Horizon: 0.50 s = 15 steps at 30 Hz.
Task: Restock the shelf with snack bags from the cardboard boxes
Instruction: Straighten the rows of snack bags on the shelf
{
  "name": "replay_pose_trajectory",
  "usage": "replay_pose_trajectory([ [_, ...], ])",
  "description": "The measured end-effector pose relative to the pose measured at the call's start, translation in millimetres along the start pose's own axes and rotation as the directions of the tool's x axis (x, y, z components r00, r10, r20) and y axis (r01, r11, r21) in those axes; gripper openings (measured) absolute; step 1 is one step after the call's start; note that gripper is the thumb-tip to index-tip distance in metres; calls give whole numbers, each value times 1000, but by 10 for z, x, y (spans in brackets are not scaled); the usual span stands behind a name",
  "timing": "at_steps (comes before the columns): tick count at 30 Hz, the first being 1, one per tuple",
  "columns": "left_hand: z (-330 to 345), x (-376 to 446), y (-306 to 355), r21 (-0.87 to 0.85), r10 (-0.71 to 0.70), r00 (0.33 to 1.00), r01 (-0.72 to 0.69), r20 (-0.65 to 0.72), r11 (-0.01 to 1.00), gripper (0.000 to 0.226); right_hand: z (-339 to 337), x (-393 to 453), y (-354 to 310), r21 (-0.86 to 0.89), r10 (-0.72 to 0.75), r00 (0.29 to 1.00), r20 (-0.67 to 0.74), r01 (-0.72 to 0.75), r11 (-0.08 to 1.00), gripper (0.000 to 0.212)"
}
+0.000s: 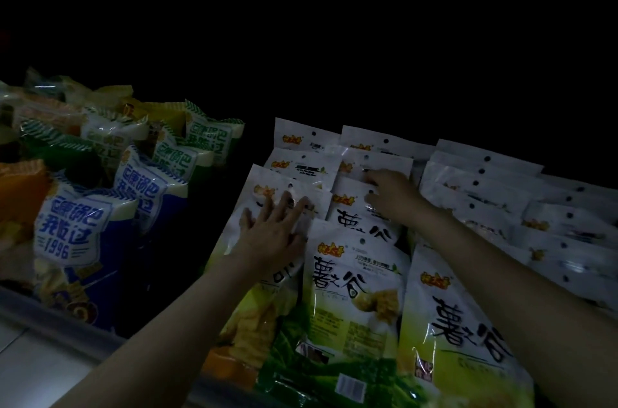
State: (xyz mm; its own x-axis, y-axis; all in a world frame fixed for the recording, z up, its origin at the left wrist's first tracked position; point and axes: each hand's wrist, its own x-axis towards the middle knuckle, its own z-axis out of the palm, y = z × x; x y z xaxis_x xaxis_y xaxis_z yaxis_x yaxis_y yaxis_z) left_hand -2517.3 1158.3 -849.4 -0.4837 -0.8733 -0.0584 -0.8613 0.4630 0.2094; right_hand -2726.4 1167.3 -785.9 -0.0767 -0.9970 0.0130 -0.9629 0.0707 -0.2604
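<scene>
Deep darkness fills the back of the shelf bay, and only the front rows of stock catch any light above the pale grey metal shelf edge (50, 314). Both bare arms reach in from below. The left hand (274, 227) lies flat with its fingers spread, pressing on the upper face of a white and green glossy snack bag with black brush lettering (254, 274) at the left end of the row. Beside it, touching its right edge, stands another bag of the same print (354, 300), and a third (458, 334) stands further right at the front. The right hand (391, 197) is further back, fingers bent onto the white top strip of a bag in the middle column (354, 207); whether it pinches that strip or only presses it cannot be told in this gloom. More white-topped bags with punched holes (501, 193) are stacked behind at right. Across a dark gap, blue and white crimped snack packs marked 1996 (70, 230) crowd the left side.
</scene>
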Motion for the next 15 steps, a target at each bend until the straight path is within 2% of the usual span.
replay_pose_trajectory([
  [2,13,30,51,-87,9,1000,-10,-10,996,57,0,20,13,-41,-26,998,-56,23,999,33],
  [4,24,47,55,-96,20,999,-25,-50,995,57,-37,78,62,-93,-24,979,-200,5,996,38],
  [6,40,64,75,-72,59,995,-65,-84,995,73,-111,117,114,-160,-18,957,-291,-30,987,46],
  [7,39,77,104,-79,79,994,-85,-80,993,76,-138,126,136,-197,-19,957,-290,-40,980,50],
  [10,7,153,221,-193,91,994,-102,-63,976,48,-136,159,162,-275,-7,959,-283,-74,959,53],
  [11,-14,165,259,-233,91,994,-103,-59,967,46,-112,183,160,-289,4,960,-281,-89,953,50],
  [13,-34,181,311,-298,86,996,-94,-37,950,48,-77,231,159,-277,18,959,-282,-99,956,43],
  [15,-28,178,332,-294,87,996,-87,-12,952,61,-81,241,171,-237,3,961,-277,-71,969,40],
])
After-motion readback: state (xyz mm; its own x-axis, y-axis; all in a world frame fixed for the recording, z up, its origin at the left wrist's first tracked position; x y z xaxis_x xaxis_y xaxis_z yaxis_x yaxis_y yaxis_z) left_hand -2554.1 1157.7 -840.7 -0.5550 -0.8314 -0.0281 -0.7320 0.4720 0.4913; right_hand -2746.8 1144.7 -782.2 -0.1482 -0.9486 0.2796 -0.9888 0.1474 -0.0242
